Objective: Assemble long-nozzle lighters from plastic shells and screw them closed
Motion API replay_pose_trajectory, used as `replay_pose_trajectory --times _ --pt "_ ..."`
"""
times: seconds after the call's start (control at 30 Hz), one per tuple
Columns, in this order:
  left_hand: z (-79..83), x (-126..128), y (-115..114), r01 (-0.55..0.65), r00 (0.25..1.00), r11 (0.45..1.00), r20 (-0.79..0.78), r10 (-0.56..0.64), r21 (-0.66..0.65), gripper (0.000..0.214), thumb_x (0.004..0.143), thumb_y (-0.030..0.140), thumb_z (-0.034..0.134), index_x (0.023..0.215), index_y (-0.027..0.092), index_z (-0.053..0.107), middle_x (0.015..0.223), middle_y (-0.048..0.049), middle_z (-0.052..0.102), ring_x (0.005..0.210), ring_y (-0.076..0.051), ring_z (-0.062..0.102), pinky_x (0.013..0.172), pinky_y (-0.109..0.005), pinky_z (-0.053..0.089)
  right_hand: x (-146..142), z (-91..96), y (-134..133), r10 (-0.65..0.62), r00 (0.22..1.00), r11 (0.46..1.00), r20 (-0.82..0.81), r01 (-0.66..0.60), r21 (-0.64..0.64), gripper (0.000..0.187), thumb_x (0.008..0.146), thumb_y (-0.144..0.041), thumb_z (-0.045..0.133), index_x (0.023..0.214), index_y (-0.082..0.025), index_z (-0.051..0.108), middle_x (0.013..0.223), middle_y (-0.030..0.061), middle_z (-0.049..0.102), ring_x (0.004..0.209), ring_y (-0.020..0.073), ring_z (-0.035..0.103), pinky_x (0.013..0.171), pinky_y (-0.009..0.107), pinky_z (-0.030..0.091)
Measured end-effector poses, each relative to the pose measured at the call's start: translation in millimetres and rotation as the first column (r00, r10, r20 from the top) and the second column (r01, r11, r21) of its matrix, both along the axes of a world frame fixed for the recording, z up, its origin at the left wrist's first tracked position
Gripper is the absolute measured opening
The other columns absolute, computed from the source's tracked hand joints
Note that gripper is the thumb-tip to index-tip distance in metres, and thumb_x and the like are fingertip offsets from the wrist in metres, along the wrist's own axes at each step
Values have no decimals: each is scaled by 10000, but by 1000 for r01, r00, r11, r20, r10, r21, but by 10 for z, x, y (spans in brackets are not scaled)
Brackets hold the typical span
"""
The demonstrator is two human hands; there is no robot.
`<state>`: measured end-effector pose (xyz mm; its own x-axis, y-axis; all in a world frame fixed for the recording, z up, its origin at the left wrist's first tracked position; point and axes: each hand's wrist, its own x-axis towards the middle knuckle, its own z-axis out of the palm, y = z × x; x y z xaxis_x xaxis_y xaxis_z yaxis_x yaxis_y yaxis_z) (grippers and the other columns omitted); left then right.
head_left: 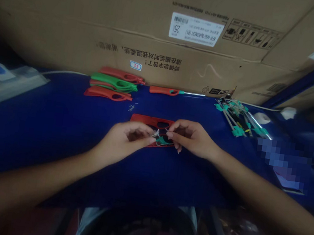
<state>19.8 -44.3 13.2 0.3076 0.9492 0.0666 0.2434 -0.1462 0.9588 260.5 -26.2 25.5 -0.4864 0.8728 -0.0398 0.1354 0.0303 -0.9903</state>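
Two red lighter shell halves [137, 118] lie open on the blue tabletop beneath my hands. A green trigger piece [163, 139] with a thin wire rests in the nearer half. Between the fingertips of my left hand [131, 137] is a small whitish part [156, 133], held just above the shell. My right hand [188, 135] pinches a thin, pin-like piece [167, 130], too small to name surely, close to the whitish part. The palms hide the ends of the shell halves.
Red and green lighter shells [115, 82] are stacked at the back left, with tiny pale pins [131, 108] nearby. An assembled red lighter [164, 91] lies against the cardboard box [116, 30]. Metal tubes with green parts [240, 119] are piled at right. A plastic bag [12, 83] lies at left.
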Motion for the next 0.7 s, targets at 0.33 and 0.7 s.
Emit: replay_pose_trajectory --times 0.33,0.7 --pt "8 5 2 -10 999 1000 -33 10 12 274 776 364 796 986 190 767 903 -48 785 769 -176 708 717 -289 567 29 0 -12 83 996 991 9 -84 103 247 900 -371 694 935 -128 670 632 -30 590 526 78 566 472 203 532" --pt "-3 -5 8 79 996 989 -46 -73 123 206 814 312 770 986 202 793 989 -62 768 804 -179 709 705 -280 558 5 -20 -37 78 993 949 88 -101 297 183 911 -317 682 900 -135 692 858 26 629 499 42 553 429 181 474"
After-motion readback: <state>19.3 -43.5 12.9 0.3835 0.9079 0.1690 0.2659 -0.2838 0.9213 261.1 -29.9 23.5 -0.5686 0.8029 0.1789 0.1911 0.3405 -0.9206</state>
